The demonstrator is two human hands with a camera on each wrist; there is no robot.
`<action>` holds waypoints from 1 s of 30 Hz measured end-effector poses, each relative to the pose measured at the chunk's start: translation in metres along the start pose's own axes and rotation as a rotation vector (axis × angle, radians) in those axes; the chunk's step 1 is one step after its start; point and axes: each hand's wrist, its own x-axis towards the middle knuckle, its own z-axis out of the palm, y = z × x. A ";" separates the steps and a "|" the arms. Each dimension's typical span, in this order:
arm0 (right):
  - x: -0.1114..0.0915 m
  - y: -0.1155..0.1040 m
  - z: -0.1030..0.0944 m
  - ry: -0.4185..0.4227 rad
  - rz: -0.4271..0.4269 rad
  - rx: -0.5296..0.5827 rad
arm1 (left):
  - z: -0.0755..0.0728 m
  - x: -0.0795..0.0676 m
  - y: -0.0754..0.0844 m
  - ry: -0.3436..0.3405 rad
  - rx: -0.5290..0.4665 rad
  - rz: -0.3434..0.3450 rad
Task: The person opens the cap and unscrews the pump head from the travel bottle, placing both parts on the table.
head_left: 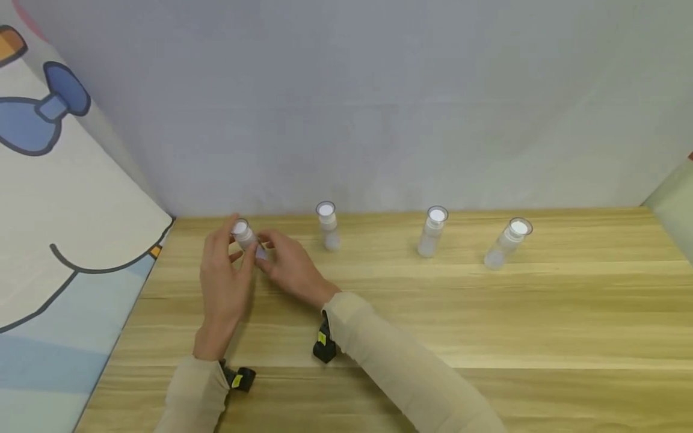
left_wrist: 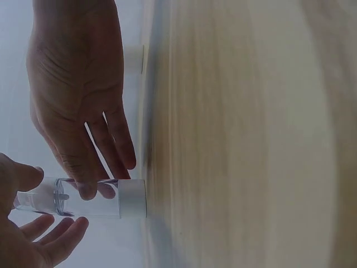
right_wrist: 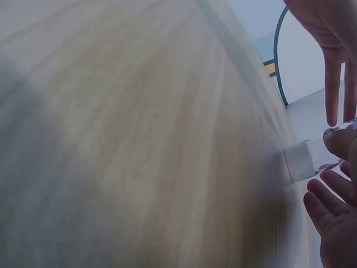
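A small clear bottle point(head_left: 245, 233) with a white lower end point(left_wrist: 133, 198) stands upright at the far left of the table, near its back edge. My left hand point(head_left: 224, 273) surrounds its upper part, fingers rather straight on the left and thumb on the near side. In the left wrist view slim gaps show between these fingers and the bottle. From the right, my right hand point(head_left: 295, 264) pinches the lower body, its thumb point(left_wrist: 83, 187) lying across the clear wall. The right fingers are partly hidden behind the bottle.
Three similar bottles stand in a row to the right: one nearby point(head_left: 328, 225), another mid-table point(head_left: 433, 231) and a third point(head_left: 508, 243) further right. A grey backdrop point(head_left: 379, 120) rises behind the wooden table point(head_left: 487, 337). Cartoon-printed cloth point(head_left: 65, 210) borders the left edge.
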 end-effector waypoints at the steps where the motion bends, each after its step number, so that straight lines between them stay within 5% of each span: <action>1: 0.001 0.000 0.000 0.000 0.000 0.005 | 0.000 0.000 0.000 0.001 -0.001 -0.002; 30: 0.003 -0.006 -0.004 -0.007 -0.006 0.047 | -0.005 0.006 0.006 0.025 0.034 0.023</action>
